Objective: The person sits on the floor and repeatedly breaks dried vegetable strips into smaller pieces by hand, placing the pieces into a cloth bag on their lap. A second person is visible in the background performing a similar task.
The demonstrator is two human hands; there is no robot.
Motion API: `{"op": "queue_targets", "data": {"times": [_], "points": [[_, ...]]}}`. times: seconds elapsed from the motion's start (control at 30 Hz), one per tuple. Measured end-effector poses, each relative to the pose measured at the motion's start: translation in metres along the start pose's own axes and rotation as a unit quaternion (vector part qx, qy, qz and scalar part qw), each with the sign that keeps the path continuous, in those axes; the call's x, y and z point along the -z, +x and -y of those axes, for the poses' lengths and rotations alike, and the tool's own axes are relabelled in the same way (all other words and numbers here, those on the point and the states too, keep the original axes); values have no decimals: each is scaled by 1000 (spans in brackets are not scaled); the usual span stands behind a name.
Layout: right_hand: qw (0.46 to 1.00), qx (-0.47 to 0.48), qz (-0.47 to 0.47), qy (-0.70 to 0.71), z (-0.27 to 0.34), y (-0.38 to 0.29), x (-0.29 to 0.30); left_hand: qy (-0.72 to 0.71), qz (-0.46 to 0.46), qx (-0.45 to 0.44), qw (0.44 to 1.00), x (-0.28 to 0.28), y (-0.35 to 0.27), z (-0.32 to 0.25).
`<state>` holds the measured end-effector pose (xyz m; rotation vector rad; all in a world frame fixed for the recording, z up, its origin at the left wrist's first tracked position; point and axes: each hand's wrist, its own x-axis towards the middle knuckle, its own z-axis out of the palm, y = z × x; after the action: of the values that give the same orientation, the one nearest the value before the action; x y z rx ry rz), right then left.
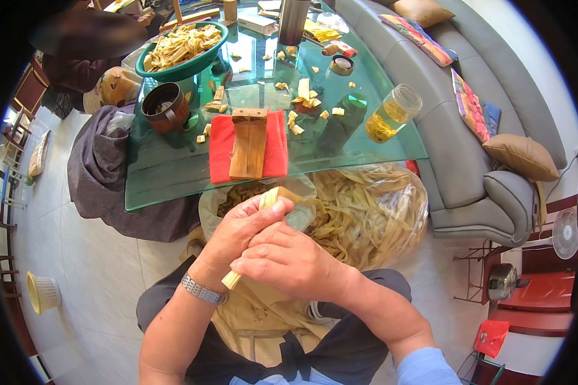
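My left hand (238, 236) and my right hand (294, 260) are pressed together over my lap. Between them they grip a pale yellow, flat dried strip (269, 198), bent over at the left fingertips; its cut end juts out below my right fingers. Just ahead, at the glass table's near edge, a wooden block tool with a lengthwise slot (248, 144) rests on a red cloth (275, 144). Cut pale pieces (304, 94) lie scattered behind it. Below the table edge stand an open bag of brownish pieces (209, 211) and a clear plastic bag full of long dried strips (371, 216).
On the glass table (173, 178) stand a green basin of folded strips (183, 70), a dark mug (166, 108), a tilted-looking clear jar (393, 114) and a steel flask (294, 21). Another person (72, 67) sits at the far left. A grey sofa (414, 96) flanks the right side.
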<state>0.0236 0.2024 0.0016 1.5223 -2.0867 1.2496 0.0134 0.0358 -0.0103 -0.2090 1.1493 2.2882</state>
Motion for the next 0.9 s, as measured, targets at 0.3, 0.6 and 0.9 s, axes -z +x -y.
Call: {"op": "queue_targets", "data": {"times": [0.3,0.6,0.9], "points": [[941,-268,-143,151,-10,-3,12,330,67,41,941,2,-12,1],[922,-372,-67,86,-19,-11,-2,585,6,-65,809,4,-28,-23],[724,-564,42,396,-34,-7,-4,510,-52,-214,832,20,-34,-17]]}}
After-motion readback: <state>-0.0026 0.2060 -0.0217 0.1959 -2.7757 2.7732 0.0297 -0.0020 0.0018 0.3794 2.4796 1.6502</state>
